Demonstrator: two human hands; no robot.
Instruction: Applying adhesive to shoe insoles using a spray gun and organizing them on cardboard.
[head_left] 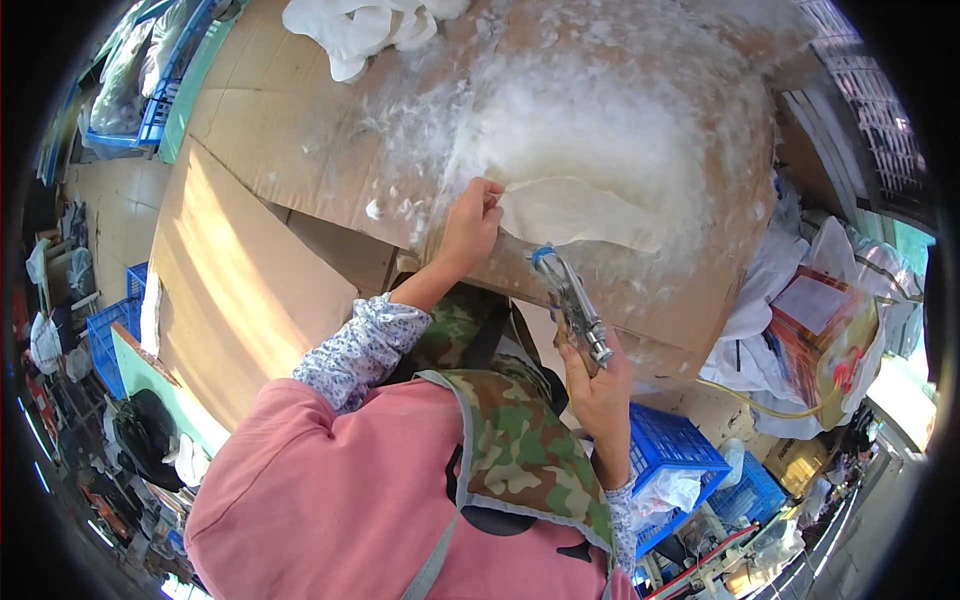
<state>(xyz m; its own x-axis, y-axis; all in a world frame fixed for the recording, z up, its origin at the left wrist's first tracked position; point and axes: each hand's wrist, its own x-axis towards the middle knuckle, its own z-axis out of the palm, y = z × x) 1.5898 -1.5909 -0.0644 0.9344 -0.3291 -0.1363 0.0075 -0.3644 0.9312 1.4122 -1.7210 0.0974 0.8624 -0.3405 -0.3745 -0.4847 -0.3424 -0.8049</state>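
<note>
My left hand (472,225) pinches the left end of a thin, off-white oval piece of sheet material (580,215), which lies on the cardboard-covered table (290,120). In my right hand (600,392) is a metal spray gun (572,295) with a blue ring at its tip. The gun's tip is just below the piece's near edge, apart from it. White fluffy residue (600,120) coats the cardboard beyond and around the piece. Whether the gun's trigger is pressed cannot be seen.
White cut pieces (365,30) are heaped at the far edge. A cardboard panel (235,290) lies at the left. Beside my right arm stands a blue crate (675,470) with white bags. A yellowish hose (770,408) runs near an orange box (810,310). Another blue crate (160,110) is far left.
</note>
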